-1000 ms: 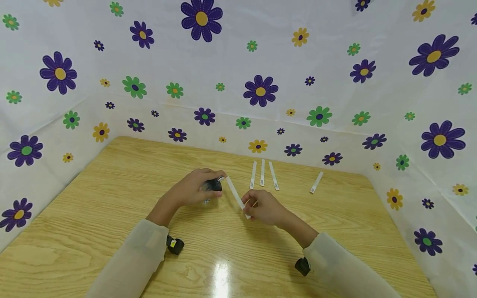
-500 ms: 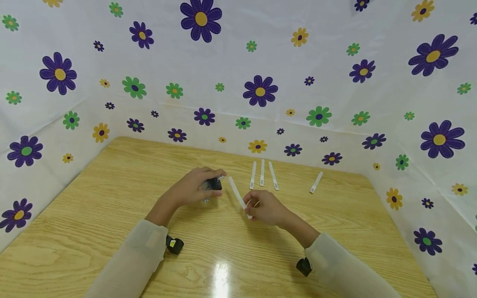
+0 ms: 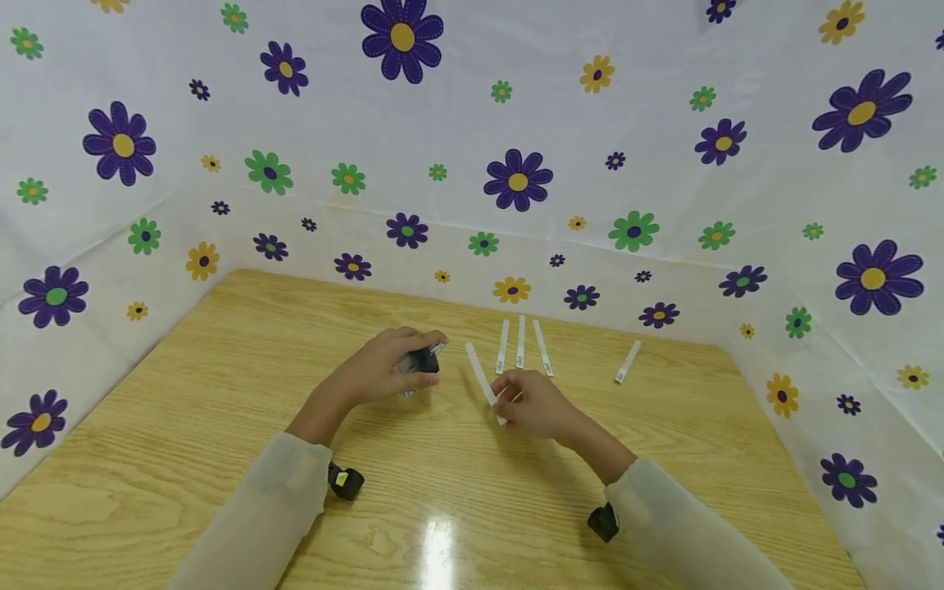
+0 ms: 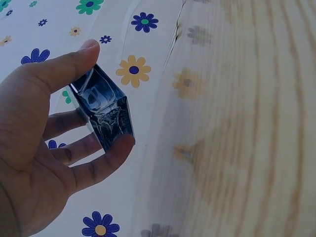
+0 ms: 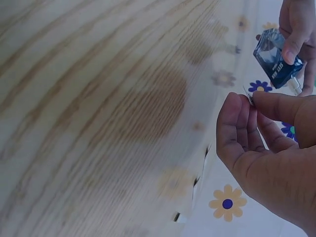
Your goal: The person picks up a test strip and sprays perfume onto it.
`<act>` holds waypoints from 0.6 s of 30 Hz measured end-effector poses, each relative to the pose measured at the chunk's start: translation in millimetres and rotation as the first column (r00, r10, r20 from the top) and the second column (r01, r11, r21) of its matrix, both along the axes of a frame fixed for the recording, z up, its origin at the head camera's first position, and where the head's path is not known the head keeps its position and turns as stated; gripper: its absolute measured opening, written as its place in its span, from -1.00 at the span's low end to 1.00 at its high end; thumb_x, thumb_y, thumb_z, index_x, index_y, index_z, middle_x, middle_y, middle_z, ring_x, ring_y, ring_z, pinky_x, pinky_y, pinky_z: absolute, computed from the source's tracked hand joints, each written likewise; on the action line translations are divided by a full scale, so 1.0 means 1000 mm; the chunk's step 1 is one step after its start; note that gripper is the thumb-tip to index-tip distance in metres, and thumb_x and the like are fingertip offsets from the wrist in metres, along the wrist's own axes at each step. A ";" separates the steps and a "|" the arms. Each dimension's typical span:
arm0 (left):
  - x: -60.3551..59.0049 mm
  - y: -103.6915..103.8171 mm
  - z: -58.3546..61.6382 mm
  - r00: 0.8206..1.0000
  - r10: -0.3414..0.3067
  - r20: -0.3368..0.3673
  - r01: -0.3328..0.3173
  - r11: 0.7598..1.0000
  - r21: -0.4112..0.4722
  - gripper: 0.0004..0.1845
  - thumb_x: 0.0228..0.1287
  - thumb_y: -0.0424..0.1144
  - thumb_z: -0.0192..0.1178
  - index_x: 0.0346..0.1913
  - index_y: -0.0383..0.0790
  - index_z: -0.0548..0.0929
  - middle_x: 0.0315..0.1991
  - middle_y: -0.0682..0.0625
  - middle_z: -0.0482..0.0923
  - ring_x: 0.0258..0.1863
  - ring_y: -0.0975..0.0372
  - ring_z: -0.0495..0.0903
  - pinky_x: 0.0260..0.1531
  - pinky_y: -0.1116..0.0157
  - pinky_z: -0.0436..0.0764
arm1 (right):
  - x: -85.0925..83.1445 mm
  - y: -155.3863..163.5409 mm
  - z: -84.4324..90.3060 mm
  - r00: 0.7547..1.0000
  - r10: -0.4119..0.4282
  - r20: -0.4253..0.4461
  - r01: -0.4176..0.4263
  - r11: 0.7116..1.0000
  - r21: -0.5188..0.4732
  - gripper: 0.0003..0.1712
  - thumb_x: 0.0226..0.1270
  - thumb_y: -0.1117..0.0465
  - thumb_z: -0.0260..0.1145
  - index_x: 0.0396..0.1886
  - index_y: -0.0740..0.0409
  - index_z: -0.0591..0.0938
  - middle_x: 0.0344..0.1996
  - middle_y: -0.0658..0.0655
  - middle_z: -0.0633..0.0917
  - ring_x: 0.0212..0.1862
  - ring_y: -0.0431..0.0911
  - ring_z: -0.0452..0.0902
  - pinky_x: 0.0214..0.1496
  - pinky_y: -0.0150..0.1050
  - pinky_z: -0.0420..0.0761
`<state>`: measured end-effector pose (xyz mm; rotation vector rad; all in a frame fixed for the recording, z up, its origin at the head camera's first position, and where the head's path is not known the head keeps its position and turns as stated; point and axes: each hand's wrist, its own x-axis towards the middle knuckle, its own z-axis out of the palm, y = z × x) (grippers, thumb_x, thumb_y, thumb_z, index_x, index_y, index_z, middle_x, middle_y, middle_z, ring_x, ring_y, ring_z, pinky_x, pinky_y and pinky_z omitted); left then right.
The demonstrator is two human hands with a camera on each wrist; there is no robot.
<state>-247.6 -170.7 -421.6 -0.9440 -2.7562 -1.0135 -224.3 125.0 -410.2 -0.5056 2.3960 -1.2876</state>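
My left hand (image 3: 376,370) grips a dark blue glass perfume bottle (image 3: 424,361), its index fingertip on the sprayer at the top. In the left wrist view the faceted bottle (image 4: 109,106) sits between the index finger, thumb and other fingers, off the table. My right hand (image 3: 537,404) pinches a white paper test strip (image 3: 481,373) near its lower end. The strip's far end points up and left, apart from the bottle. In the right wrist view, the fingers and thumb of the right hand (image 5: 269,133) hide most of the strip, and the bottle (image 5: 274,59) appears beyond them, lettering on its side.
Three white paper strips (image 3: 520,342) lie side by side at the back of the wooden table (image 3: 221,426), small print at their near ends. Another strip (image 3: 628,361) lies farther right. A flower-printed white cloth (image 3: 442,123) encloses the back and sides.
My right hand has moved the strip slightly up and to the right, away from the sprayer. The gap between strip and bottle has widened. My left hand has stayed nearly in place.
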 end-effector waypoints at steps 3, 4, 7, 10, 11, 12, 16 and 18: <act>0.000 0.001 0.000 1.000 0.001 0.001 -0.001 1.000 0.000 -0.37 0.36 0.07 0.35 0.46 0.10 0.49 0.33 -0.13 0.51 0.32 -0.09 0.43 0.28 -0.22 0.41 | -0.003 0.003 -0.001 1.000 -0.023 0.010 0.023 1.000 -0.004 -0.80 0.48 0.46 0.20 0.03 0.40 0.59 -0.26 0.23 0.66 -0.28 -0.03 0.67 -0.21 -0.13 0.74; 0.000 0.001 0.000 1.000 0.002 0.001 -0.002 1.000 0.000 -0.37 0.36 0.07 0.35 0.46 0.10 0.49 0.33 -0.13 0.51 0.33 -0.09 0.43 0.28 -0.22 0.41 | -0.005 0.003 -0.001 0.999 -0.030 0.013 0.030 1.000 -0.001 -0.80 0.48 0.45 0.20 0.03 0.39 0.59 -0.25 0.23 0.67 -0.29 -0.02 0.67 -0.21 -0.13 0.74; 0.000 0.000 0.001 1.000 0.011 0.005 -0.011 1.000 0.001 -0.36 0.36 0.10 0.34 0.46 0.11 0.48 0.33 -0.13 0.51 0.32 -0.09 0.44 0.27 -0.21 0.42 | -0.008 0.005 0.000 0.998 -0.059 0.026 0.059 0.998 0.000 -0.81 0.49 0.42 0.22 0.03 0.38 0.59 -0.24 0.23 0.67 -0.31 -0.02 0.67 -0.23 -0.14 0.73; 0.000 0.000 0.001 1.000 0.023 0.007 -0.023 1.000 0.000 -0.34 0.36 0.13 0.34 0.47 0.12 0.48 0.32 -0.12 0.51 0.31 -0.07 0.44 0.25 -0.20 0.45 | -0.013 0.006 -0.001 0.996 -0.083 0.038 0.083 0.997 -0.003 -0.80 0.49 0.40 0.24 0.04 0.38 0.57 -0.23 0.24 0.68 -0.35 -0.02 0.65 -0.25 -0.15 0.73; 0.000 0.000 0.001 1.000 0.027 0.007 -0.027 1.000 -0.001 -0.34 0.36 0.14 0.33 0.47 0.14 0.47 0.32 -0.11 0.51 0.31 -0.06 0.45 0.24 -0.19 0.46 | -0.014 0.006 -0.001 0.995 -0.091 0.041 0.091 0.996 -0.007 -0.80 0.49 0.40 0.25 0.04 0.38 0.57 -0.23 0.24 0.68 -0.37 -0.03 0.65 -0.26 -0.15 0.73; 0.000 0.000 0.001 1.000 0.030 0.006 -0.030 1.000 -0.001 -0.34 0.35 0.15 0.34 0.47 0.15 0.47 0.32 -0.11 0.51 0.31 -0.06 0.45 0.24 -0.19 0.46 | -0.016 0.007 -0.002 0.994 -0.098 0.042 0.098 0.995 -0.009 -0.79 0.50 0.40 0.24 0.05 0.38 0.57 -0.22 0.25 0.69 -0.38 -0.03 0.64 -0.27 -0.15 0.73; 0.000 0.000 0.001 1.000 0.029 0.000 -0.029 1.000 -0.003 -0.34 0.35 0.14 0.34 0.47 0.16 0.47 0.31 -0.11 0.51 0.31 -0.06 0.45 0.25 -0.19 0.45 | -0.022 0.008 -0.002 0.990 -0.131 0.049 0.132 0.991 -0.011 -0.79 0.50 0.42 0.23 0.06 0.37 0.56 -0.23 0.25 0.71 -0.42 -0.03 0.63 -0.29 -0.18 0.70; 0.000 0.000 0.001 1.000 0.028 0.002 -0.028 1.000 -0.002 -0.34 0.35 0.13 0.35 0.47 0.15 0.47 0.31 -0.12 0.52 0.31 -0.07 0.44 0.25 -0.20 0.45 | -0.024 0.008 -0.002 0.988 -0.146 0.057 0.147 0.989 -0.013 -0.79 0.50 0.43 0.22 0.06 0.37 0.56 -0.23 0.23 0.72 -0.41 -0.04 0.62 -0.30 -0.20 0.68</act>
